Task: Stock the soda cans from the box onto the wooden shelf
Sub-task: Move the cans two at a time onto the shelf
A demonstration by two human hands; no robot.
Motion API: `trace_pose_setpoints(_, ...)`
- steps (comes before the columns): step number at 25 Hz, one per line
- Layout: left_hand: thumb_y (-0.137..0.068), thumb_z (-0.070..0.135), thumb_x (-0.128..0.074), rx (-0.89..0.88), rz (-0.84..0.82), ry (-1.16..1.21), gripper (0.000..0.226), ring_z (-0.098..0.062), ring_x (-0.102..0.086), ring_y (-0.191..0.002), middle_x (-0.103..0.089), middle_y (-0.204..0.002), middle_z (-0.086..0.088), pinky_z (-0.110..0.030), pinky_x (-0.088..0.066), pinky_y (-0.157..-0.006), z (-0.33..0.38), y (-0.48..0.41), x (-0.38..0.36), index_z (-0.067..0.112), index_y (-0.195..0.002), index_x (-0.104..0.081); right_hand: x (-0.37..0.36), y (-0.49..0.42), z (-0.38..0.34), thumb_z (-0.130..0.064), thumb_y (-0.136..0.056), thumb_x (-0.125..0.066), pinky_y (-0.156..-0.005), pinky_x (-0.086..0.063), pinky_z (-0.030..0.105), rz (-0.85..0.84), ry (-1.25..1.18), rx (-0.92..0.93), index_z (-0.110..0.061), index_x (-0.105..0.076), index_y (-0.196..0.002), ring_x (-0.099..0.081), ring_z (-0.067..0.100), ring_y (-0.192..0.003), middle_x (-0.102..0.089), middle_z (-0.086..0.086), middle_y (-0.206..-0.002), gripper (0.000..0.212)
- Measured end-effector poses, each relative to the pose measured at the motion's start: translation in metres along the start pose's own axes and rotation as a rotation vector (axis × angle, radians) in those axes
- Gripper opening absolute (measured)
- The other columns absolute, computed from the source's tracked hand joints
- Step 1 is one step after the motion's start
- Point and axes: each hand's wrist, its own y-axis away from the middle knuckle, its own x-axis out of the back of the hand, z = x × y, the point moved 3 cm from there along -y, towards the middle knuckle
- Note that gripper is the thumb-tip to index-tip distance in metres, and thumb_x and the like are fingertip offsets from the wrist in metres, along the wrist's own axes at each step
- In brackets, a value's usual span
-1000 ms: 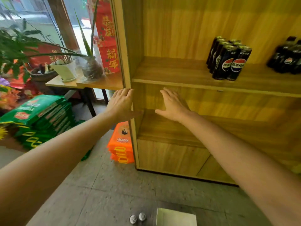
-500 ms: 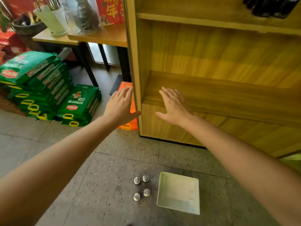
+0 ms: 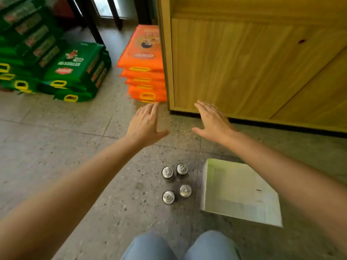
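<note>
Several soda cans (image 3: pixel 175 182) stand upright on the speckled floor, seen from above by their silver tops. Just right of them lies a white box (image 3: pixel 238 192) with nothing visible inside. The wooden shelf (image 3: pixel 244 62) fills the upper right; only its lower cabinet front shows. My left hand (image 3: pixel 145 124) and my right hand (image 3: pixel 213 121) are stretched out flat, palms down, fingers apart, holding nothing. Both hover above the floor beyond the cans, near the shelf's bottom corner.
A stack of orange bags (image 3: pixel 143 66) leans against the shelf's left side. Green bags (image 3: pixel 56 62) are piled at the upper left. Dark table legs (image 3: pixel 92 21) stand behind them. My knees in blue jeans (image 3: pixel 180 246) show at the bottom edge.
The view has tilted down from the shelf to the floor. Both hands have dropped from shelf height to near the floor, still spread and holding nothing. The cans and box now sit in the middle.
</note>
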Motion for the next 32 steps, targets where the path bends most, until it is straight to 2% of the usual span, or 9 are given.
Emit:
trace_pose_setpoints(5,-0.08,0.052,-0.057,-0.002,-0.1,0.016,0.094,-0.029,-0.025,-0.139,-0.023,-0.152,-0.014,-0.038,-0.022,-0.114,-0.027,0.016,-0.155,0.004,-0.145,-0.011,-0.16,0.003,0.034,-0.03,-0.079,-0.066,-0.119,-0.011,0.037,-0.06,-0.142,0.008,-0.006,-0.017,-0.144,-0.017,0.023,-0.143,-0.017,0.011,-0.155,0.085)
trace_pose_setpoints(9,-0.079,0.052,-0.059,0.025,-0.154,0.087,0.095,-0.03,-0.029,-0.137,-0.024,-0.152,-0.013,-0.04,-0.03,-0.11,-0.042,0.028,-0.237,0.007,-0.146,-0.01,-0.244,0.011,0.055,-0.035,-0.075,-0.069,-0.118,-0.006,0.034,-0.082,-0.178,0.062,-0.009,-0.021,-0.144,-0.023,0.021,-0.142,-0.024,0.009,-0.154,0.087)
trace_pose_setpoints(12,-0.075,0.052,-0.063,0.072,-0.211,0.205,0.098,-0.028,-0.028,-0.139,-0.022,-0.154,-0.011,-0.039,-0.029,-0.11,-0.052,0.043,-0.279,0.011,-0.147,-0.011,-0.287,0.017,0.062,-0.033,-0.071,-0.074,-0.117,-0.017,0.037,-0.139,-0.274,0.006,-0.009,-0.024,-0.143,-0.028,0.026,-0.139,-0.03,0.011,-0.151,0.092)
trace_pose_setpoints(15,-0.07,0.05,-0.07,0.113,-0.182,0.348,0.099,-0.025,-0.033,-0.137,-0.03,-0.151,-0.009,-0.036,-0.031,-0.109,-0.058,0.051,-0.306,0.012,-0.146,-0.017,-0.309,0.016,0.068,-0.03,-0.066,-0.079,-0.112,-0.025,0.032,-0.134,-0.374,-0.058,-0.01,-0.027,-0.142,-0.033,0.025,-0.137,-0.034,0.011,-0.149,0.094)
trace_pose_setpoints(18,-0.064,0.04,-0.079,0.192,-0.106,0.595,0.096,-0.023,-0.044,-0.129,-0.045,-0.142,-0.008,-0.035,-0.036,-0.105,-0.061,0.047,-0.332,0.012,-0.14,-0.029,-0.329,0.008,0.073,-0.025,-0.062,-0.082,-0.109,-0.028,0.03,-0.123,-0.482,-0.082,-0.011,-0.03,-0.14,-0.038,0.023,-0.133,-0.04,0.009,-0.145,0.094)
trace_pose_setpoints(21,-0.058,0.03,-0.084,0.239,-0.037,0.748,0.082,-0.02,-0.057,-0.111,-0.06,-0.118,-0.004,-0.032,-0.046,-0.094,-0.059,0.042,-0.352,0.012,-0.127,-0.044,-0.342,0.0,0.074,-0.022,-0.058,-0.085,-0.103,-0.037,0.033,-0.07,-0.604,-0.061,-0.012,-0.042,-0.129,-0.05,0.022,-0.121,-0.053,0.007,-0.131,0.084)
trace_pose_setpoints(24,-0.054,0.02,-0.087,0.28,0.033,0.886,0.066,-0.015,-0.061,-0.092,-0.064,-0.096,0.002,-0.021,-0.048,-0.079,-0.061,0.04,-0.364,0.011,-0.11,-0.054,-0.355,-0.007,0.078,-0.02,-0.054,-0.086,-0.097,-0.042,0.036,-0.02,-0.651,-0.065,-0.01,-0.049,-0.118,-0.056,0.022,-0.109,-0.06,0.007,-0.116,0.075)
trace_pose_setpoints(29,-0.05,0.022,-0.088,0.248,0.045,0.988,0.054,-0.013,-0.065,-0.085,-0.068,-0.09,-0.001,-0.03,-0.053,-0.081,-0.06,0.031,-0.345,0.017,-0.098,-0.062,-0.337,-0.01,0.076,-0.016,-0.051,-0.088,-0.084,-0.045,0.029,0.056,-0.746,-0.165,-0.007,-0.056,-0.106,-0.059,0.015,-0.091,-0.062,0.0,-0.096,0.064)
trace_pose_setpoints(32,-0.054,0.017,-0.087,0.223,0.074,1.011,0.052,-0.01,-0.065,-0.084,-0.069,-0.091,-0.001,-0.024,-0.053,-0.081,-0.053,0.024,-0.291,0.017,-0.099,-0.063,-0.289,-0.005,0.065,-0.015,-0.052,-0.087,-0.082,-0.047,0.027,0.006,-0.792,-0.162,-0.011,-0.057,-0.105,-0.06,0.014,-0.09,-0.063,-0.002,-0.095,0.061)
